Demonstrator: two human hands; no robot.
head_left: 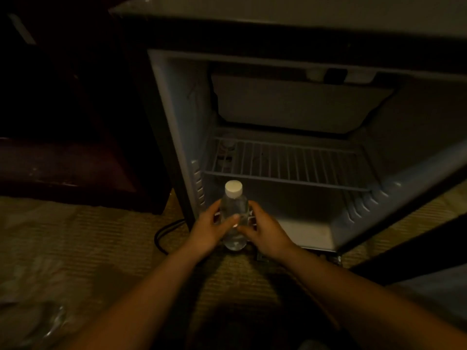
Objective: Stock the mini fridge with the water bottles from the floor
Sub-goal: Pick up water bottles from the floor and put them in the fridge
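So, left hand (211, 228) and right hand (265, 231) are both wrapped round one upright bottle (233, 205), just in front of the fridge (177, 117), at the lower left of its open mouth. Further in, the shelf (290, 162) looks mostly bare. There's maybe something at its back left, too dim to tell, so I'd say stocking's barely begun.

carpeted floor (101, 238) bears the open mini fridge (177, 117), a dark cabinet (75, 168) and a black cable (159, 236).
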